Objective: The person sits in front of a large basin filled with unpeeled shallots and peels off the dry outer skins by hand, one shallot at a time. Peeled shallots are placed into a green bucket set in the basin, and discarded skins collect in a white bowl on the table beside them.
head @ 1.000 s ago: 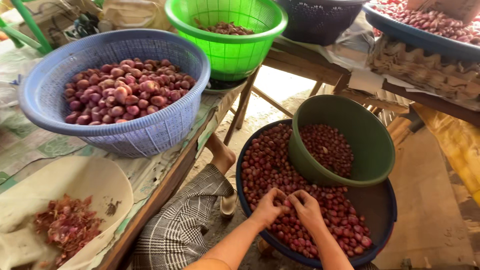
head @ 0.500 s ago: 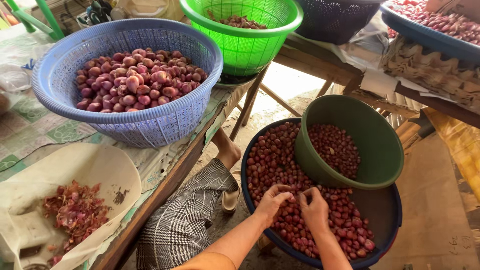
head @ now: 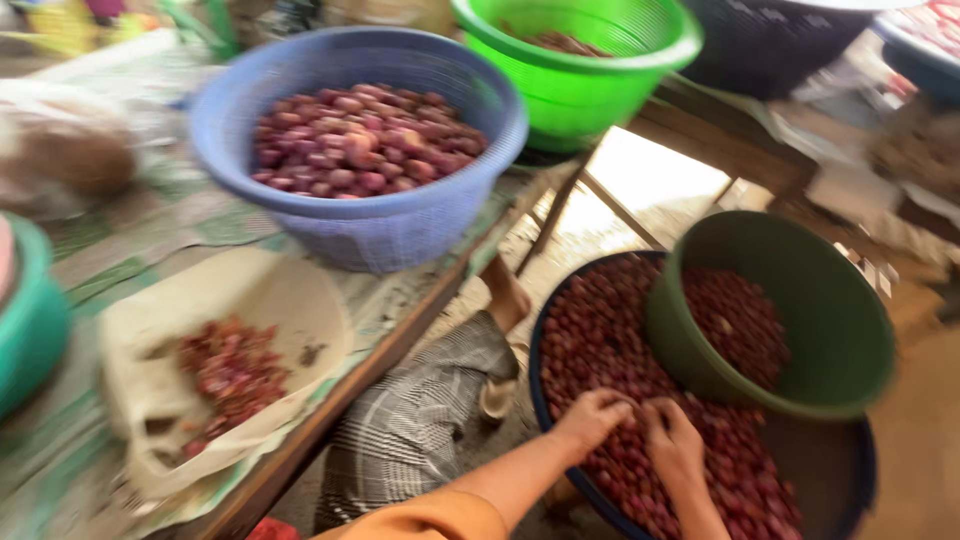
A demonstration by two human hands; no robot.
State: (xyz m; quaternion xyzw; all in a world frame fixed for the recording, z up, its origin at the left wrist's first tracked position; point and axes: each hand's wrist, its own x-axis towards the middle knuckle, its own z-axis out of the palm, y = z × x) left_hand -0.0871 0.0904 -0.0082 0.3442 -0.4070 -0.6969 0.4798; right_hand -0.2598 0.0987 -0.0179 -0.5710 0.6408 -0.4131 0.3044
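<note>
Both our hands are down in the dark blue basin (head: 858, 470) on the floor, side by side in the heap of small red shallots (head: 600, 340). Left hand (head: 592, 418) has its fingers curled, grip pressed on what seems to be a shallot or two; right hand (head: 672, 443) likewise curled into the pile. The frame is motion-blurred, so we cannot tell exactly what either grip pinches.

An olive-green bowl (head: 850, 330) sits tilted inside the basin, touching the heap, partly filled with shallots. Up on the bench (head: 300, 455) a blue perforated basket (head: 400, 230) holds larger, cleaner-looking shallots, well filled. Beside it a pale sack (head: 300, 310) carries a small pile of reddish skins (head: 225, 375). A bright green basket (head: 590, 85) stands behind, contents barely visible.

Progress, as we judge it: a good batch sits in the blue basket and some in the olive bowl, but the basin remains mostly full, so much of the sorting looks left.
</note>
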